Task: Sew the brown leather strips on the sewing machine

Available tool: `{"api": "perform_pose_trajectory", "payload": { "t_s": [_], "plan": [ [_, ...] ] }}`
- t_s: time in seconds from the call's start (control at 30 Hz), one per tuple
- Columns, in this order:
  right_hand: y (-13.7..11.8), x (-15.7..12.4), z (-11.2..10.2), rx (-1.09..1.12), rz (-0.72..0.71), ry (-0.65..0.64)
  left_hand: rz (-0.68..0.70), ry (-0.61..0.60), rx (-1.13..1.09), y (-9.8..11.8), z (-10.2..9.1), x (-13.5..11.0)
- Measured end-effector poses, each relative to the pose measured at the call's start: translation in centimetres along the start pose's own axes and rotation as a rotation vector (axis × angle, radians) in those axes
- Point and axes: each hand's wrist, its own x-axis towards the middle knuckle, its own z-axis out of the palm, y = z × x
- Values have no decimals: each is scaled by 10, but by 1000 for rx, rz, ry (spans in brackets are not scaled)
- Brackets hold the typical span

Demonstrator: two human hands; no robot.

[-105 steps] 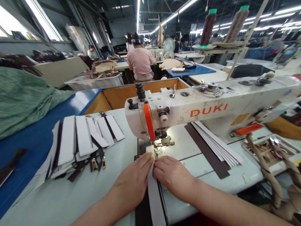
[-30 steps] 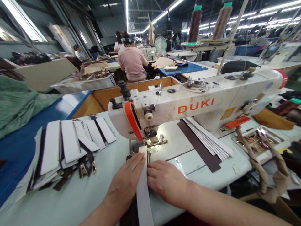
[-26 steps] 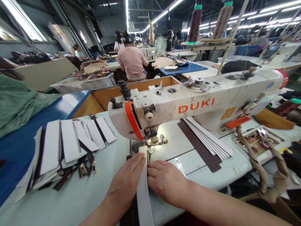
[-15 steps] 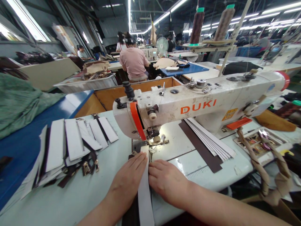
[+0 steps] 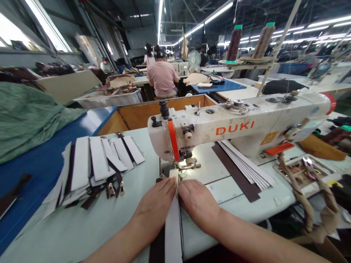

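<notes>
White-faced strip (image 5: 173, 237), running from under the head of the DUKI sewing machine (image 5: 208, 126) toward the front edge of the table (image 5: 68, 237), with a dark brown strip (image 5: 157, 248) along its left side, looks light and bendy, likely to crease if pinched; I'd guide it flat by its long edges. The left hand (image 5: 157, 199) lies over it, fingers straight and together; the right hand (image 5: 197, 199) bunches at its right edge, pinching or not I can't tell, slightly nearer the machine than half a second ago.
</notes>
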Motion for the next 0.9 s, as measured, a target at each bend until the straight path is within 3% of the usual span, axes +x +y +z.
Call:
{"api": "perform_pose_trajectory", "payload": {
  "t_s": [0.4,0.9],
  "plan": [
    [12,5,1,39,-241,-26,6,-33,56,6,9,0],
    [36,20,4,26,-276,-56,-35,28,71,-1,12,20]
  ]
}}
